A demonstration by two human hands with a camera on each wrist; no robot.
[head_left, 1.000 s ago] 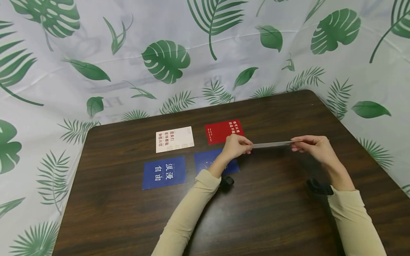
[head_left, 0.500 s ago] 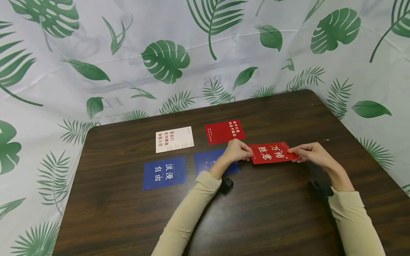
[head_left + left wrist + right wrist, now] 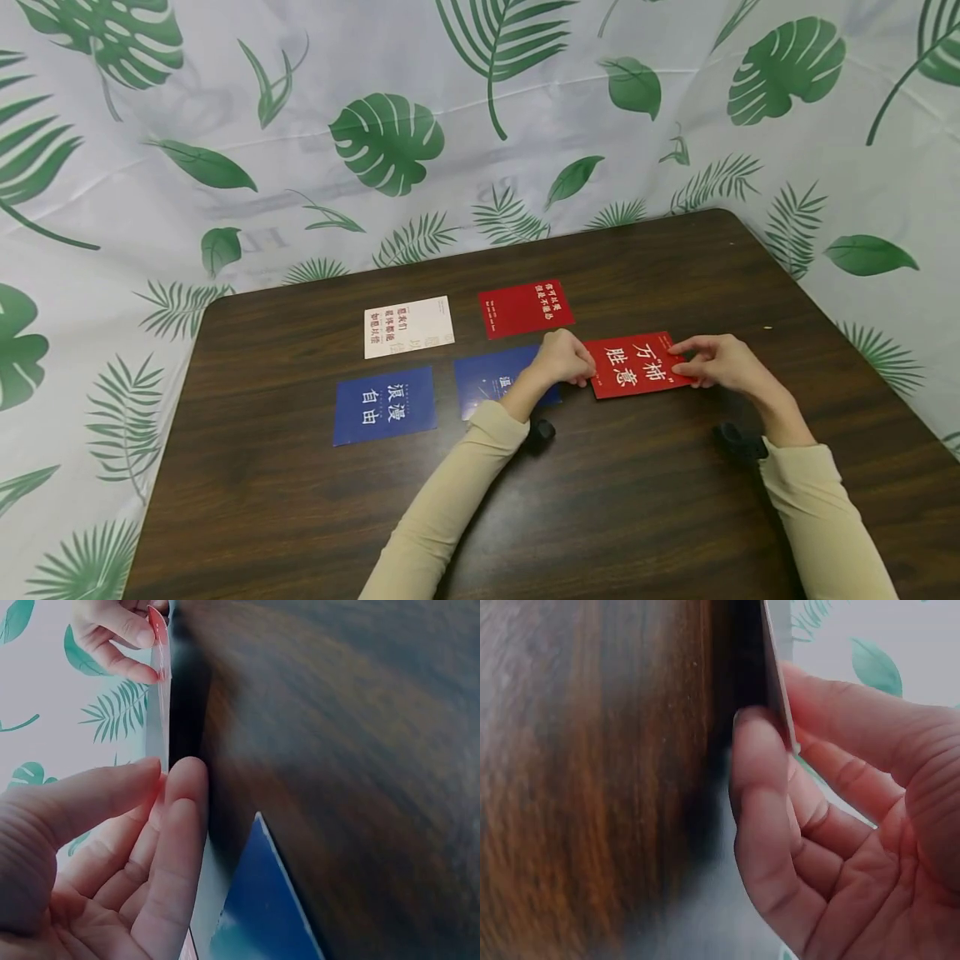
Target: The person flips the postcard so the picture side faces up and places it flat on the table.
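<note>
Both hands hold a red card [image 3: 637,367] with large white Chinese characters, its printed face up toward the head camera. My left hand [image 3: 562,360] pinches its left edge between thumb and fingers, and my right hand [image 3: 720,362] pinches the opposite edge. From the left wrist the card [image 3: 160,697] appears nearly edge-on, close over the table. In the right wrist view the thumb and index finger grip the card's corner [image 3: 777,690]. Beside the left hand lies a blue card [image 3: 480,385], partly covered by that hand and wrist.
On the dark wooden table [image 3: 637,500] another red card [image 3: 517,312] lies behind the left hand. A white card [image 3: 412,321] and a second blue card [image 3: 385,425] lie farther left. A leaf-patterned curtain [image 3: 300,158] hangs behind the table.
The held card has tilted from edge-on to showing its red face, and has come lower toward the table. Both hands have kept their pinch on it. The other cards have not moved.
</note>
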